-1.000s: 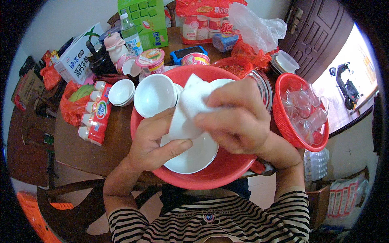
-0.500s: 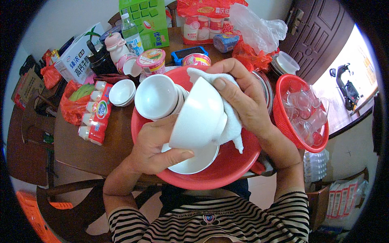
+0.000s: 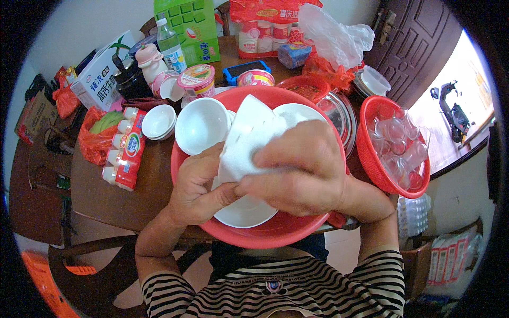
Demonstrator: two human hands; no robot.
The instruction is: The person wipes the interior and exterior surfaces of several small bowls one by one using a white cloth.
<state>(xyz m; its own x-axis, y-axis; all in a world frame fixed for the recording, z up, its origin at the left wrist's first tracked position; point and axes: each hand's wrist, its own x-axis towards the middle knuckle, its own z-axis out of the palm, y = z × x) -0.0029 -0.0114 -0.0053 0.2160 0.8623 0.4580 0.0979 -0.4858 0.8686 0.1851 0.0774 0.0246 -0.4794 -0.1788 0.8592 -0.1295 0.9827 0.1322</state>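
Over the large red basin (image 3: 265, 237), my left hand (image 3: 199, 188) grips a tilted white bowl (image 3: 250, 110), thumb along its lower edge. My right hand (image 3: 305, 172), partly smeared by motion, presses a white cloth (image 3: 239, 153) against this bowl. The cloth and bowl are close in colour, so their border is hard to make out. Inside the basin, stacked white bowls (image 3: 200, 127) stand at the left. A wider white bowl (image 3: 246, 213) lies below my hands, and another white bowl (image 3: 299, 111) shows partly behind my right hand.
A red basket (image 3: 366, 159) of clear glasses stands right of the basin, beside metal trays (image 3: 347, 119). Small white bowls (image 3: 159, 122) and a pack of small bottles (image 3: 126, 151) sit left. Behind are a noodle cup (image 3: 196, 82), a blue-cased device (image 3: 246, 71) and a water bottle (image 3: 169, 45).
My right hand has swung down and toward me with the cloth, from the bowl's far outer side to in front of it. The bowl has turned in my left hand.
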